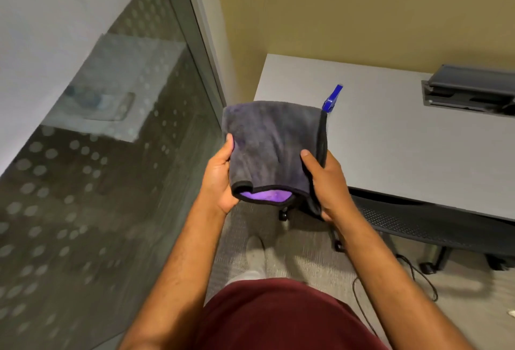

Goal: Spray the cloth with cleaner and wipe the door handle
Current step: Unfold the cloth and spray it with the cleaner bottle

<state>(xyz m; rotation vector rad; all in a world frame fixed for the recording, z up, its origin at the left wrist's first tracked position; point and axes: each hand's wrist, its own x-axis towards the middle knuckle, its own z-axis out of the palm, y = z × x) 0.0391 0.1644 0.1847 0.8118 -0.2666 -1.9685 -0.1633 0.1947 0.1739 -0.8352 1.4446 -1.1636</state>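
Observation:
A folded grey cloth with a black hem and a purple underside hangs in front of me, held flat by both hands. My left hand grips its left edge with the thumb on top. On the right edge my right hand does the same. The blue head of a spray bottle pokes up behind the cloth's top right corner; the bottle's body is hidden by the cloth. No door handle is in view.
A grey desk stands to the right with a dark cable tray at its back. A black mesh chair sits under it, and cables lie on the carpet. A frosted-dot glass panel fills the left.

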